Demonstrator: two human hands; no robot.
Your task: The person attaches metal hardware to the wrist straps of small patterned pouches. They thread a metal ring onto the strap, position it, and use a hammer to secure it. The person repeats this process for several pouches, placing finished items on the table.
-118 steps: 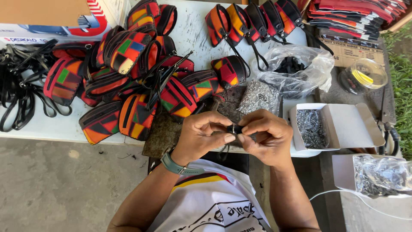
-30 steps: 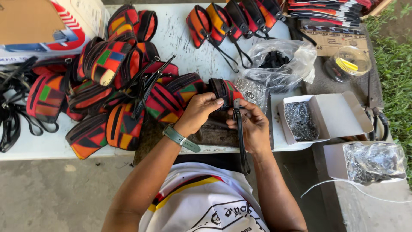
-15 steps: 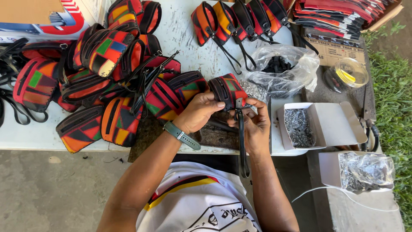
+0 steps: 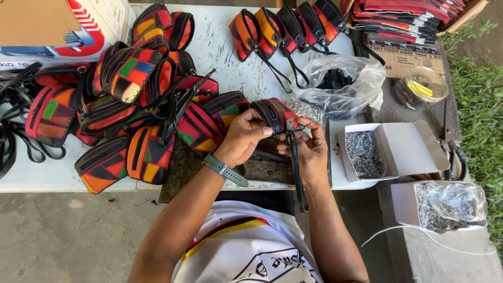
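A: Where is the pouch (image 4: 276,114) right now?

B: In the middle of the near table (image 4: 220,47) edge, just past the person's chest. The left hand (image 4: 242,137) is closed around its left side, thumb on top. The right hand (image 4: 308,148) pinches the spot where the black strap (image 4: 296,167) meets the pouch; the strap hangs down toward the lap.

A: So both hands are gripping?

B: Yes, both are clamped on the same piece. Whether a small fastener sits between the right fingertips, I cannot tell.

A: What would make this step go well?

B: I judge it best to keep the left hand steady as the anchor, so that only the right fingers work at the strap's end. The strap should hang straight, not twisted, before it is fixed.

A: Anything close that could get in the way?

B: The heap of finished pouches (image 4: 131,105) lies just to the left, touching almost. To the right, an open white box (image 4: 406,144) holds small dark metal parts, within easy reach. A clear bag (image 4: 340,86) of black pieces sits farther off.
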